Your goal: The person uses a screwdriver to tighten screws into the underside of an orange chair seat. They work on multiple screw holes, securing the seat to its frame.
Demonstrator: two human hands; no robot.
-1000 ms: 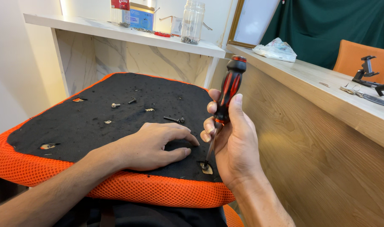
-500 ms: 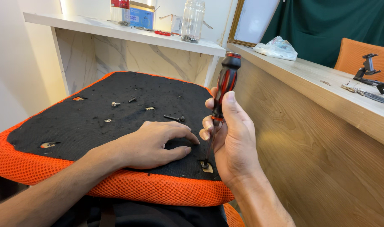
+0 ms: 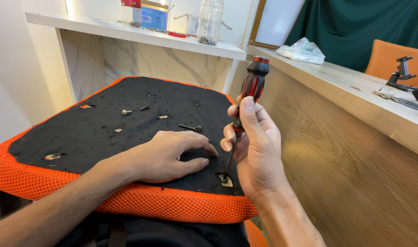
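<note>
While our left hand (image 3: pixel 165 155) lies flat and open on the upturned seat cushion (image 3: pixel 103 123), our right hand (image 3: pixel 255 146) grips the screwdriver (image 3: pixel 245 105) nearly upright, leaning slightly right, its tip in the screw (image 3: pixel 224 178) just beside our left fingertips.

Seat underside (image 3: pixel 94 137): black fabric panel, upturned, edged with orange mesh (image 3: pixel 172 208); small holes in the fabric near its corners.
Loose on the panel: a long dark bolt (image 3: pixel 190 127), a short dark screw (image 3: pixel 145 107), a silver screw (image 3: pixel 125 111), two small bits near the middle.
Left hand (image 3: pixel 165 155): flat, palm down on the panel.
Desk (image 3: pixel 346 87): wooden, just right of the seat; carries a clear plastic bag (image 3: pixel 303 50), a black clamp stand (image 3: pixel 403 75), small metal pieces.
Shelf (image 3: pixel 126 33): white, behind the seat; carries a clear bottle (image 3: pixel 210 20), a blue box (image 3: pixel 154 16).
</note>
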